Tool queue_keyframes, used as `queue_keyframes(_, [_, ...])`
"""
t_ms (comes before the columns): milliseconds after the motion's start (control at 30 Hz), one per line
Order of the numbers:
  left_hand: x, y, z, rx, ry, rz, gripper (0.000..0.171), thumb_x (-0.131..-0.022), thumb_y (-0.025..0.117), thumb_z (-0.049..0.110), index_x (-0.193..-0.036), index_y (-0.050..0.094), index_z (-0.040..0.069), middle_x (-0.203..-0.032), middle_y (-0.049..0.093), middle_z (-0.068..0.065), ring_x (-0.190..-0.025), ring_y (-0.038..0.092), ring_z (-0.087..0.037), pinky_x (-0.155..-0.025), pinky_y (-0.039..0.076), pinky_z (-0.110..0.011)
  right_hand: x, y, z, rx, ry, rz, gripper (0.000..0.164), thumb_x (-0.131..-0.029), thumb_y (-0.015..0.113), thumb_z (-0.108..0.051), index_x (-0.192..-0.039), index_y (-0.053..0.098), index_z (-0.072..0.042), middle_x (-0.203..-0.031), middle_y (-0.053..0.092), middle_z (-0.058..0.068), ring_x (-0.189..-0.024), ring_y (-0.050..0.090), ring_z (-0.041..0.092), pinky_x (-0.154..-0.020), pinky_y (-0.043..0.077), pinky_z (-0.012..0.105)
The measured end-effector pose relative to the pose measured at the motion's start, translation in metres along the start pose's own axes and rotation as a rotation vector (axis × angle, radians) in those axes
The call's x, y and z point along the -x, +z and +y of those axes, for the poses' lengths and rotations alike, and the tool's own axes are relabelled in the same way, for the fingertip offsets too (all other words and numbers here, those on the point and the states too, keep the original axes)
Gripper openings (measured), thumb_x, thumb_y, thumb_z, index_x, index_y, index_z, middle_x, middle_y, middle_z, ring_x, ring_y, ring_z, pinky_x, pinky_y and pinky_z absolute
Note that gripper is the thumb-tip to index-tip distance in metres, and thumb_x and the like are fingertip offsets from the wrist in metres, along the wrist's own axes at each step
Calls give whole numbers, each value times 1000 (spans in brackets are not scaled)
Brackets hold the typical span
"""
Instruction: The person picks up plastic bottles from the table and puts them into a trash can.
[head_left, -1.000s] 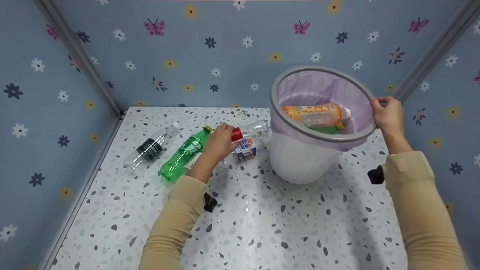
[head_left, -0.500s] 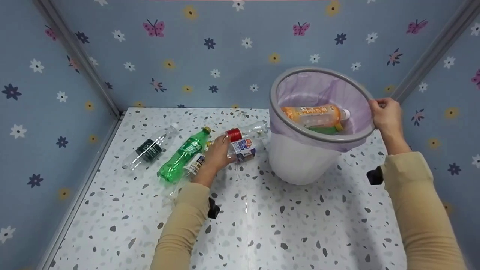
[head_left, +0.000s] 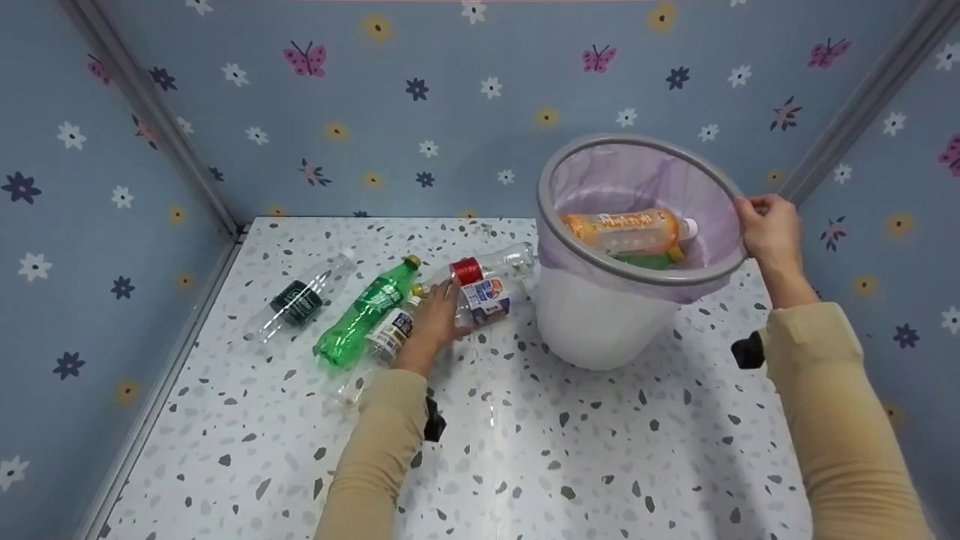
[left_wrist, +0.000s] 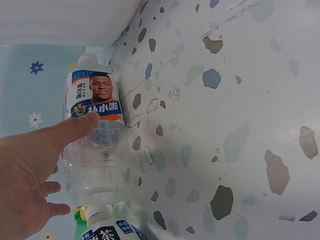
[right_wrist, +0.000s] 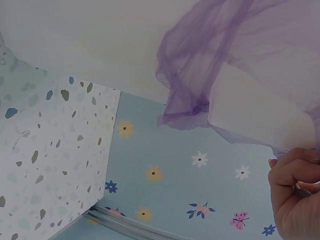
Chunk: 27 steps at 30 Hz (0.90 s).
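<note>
On the speckled surface, my left hand (head_left: 433, 322) is at the near end of a clear plastic bottle (head_left: 486, 298) with a blue-and-white label. In the left wrist view its thumb lies straight across the bottle (left_wrist: 95, 95), the other fingers spread along the far side; firm contact cannot be told. Just behind lies a red-labelled clear bottle (head_left: 466, 270). My right hand (head_left: 772, 232) grips the grey rim of a white trash can (head_left: 600, 322), which leans to one side. Inside its purple liner (right_wrist: 195, 65) are an orange-labelled bottle (head_left: 630, 231) and a green one.
Left of my left hand lie a clear bottle (head_left: 390, 330) with a white-and-dark label, a green bottle (head_left: 367, 311) and a dark-labelled clear bottle (head_left: 298, 301). Flowered blue panels (head_left: 465, 112) wall the surface at the back and sides.
My left hand has come back from the red-labelled bottle toward me, to the blue-and-white labelled one, uncovering the red label. My right hand still holds the trash can's rim.
</note>
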<state>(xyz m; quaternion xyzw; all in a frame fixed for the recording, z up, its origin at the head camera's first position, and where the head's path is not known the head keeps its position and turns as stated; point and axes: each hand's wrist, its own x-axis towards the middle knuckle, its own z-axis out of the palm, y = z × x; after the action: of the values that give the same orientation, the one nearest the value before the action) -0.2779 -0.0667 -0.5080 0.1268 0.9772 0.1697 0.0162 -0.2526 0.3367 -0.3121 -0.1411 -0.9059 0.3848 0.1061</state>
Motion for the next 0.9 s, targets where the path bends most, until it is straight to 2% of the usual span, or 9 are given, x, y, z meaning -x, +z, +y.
queue_keyframes(200, [2, 6, -2, -24, -17, -30, 90, -70, 74, 27, -140, 22, 6, -139, 28, -17, -125, 26, -37, -97, 27, -51, 0, 1, 0, -2, -1, -9, 56, -92, 35, -38, -122, 42, 8, -94, 49, 15, -55, 48, 0, -49, 44, 14])
queue_keyframes(367, [1, 8, -2, -42, -14, -13, 89, -71, 74, 26, -140, 21, 6, -136, 32, -17, -124, 30, -35, -95, 30, -51, 0, 0, 0, -6, -2, -3, 56, -92, 36, -38, -123, 42, 8, -95, 49, 16, -55, 49, 0, -49, 44, 13])
queue_keyframes(600, [-1, 13, -1, -88, -20, 33, 80, -71, 74, 20, -136, 30, 3, -126, 41, -18, -112, 42, -35, -86, 40, -49, -1, 0, 1, -6, -26, 15, 54, -92, 37, -37, -120, 44, 9, -94, 50, 16, -52, 46, -2, -46, 43, 13])
queue_keyframes(900, [-3, 18, -3, -55, -49, 35, 69, -72, 73, 18, -130, 39, 2, -120, 45, -23, -109, 43, -37, -88, 38, -49, 0, 0, 2, -16, -24, 10, 55, -92, 36, -38, -121, 43, 9, -94, 48, 16, -53, 47, -2, -46, 43, 13])
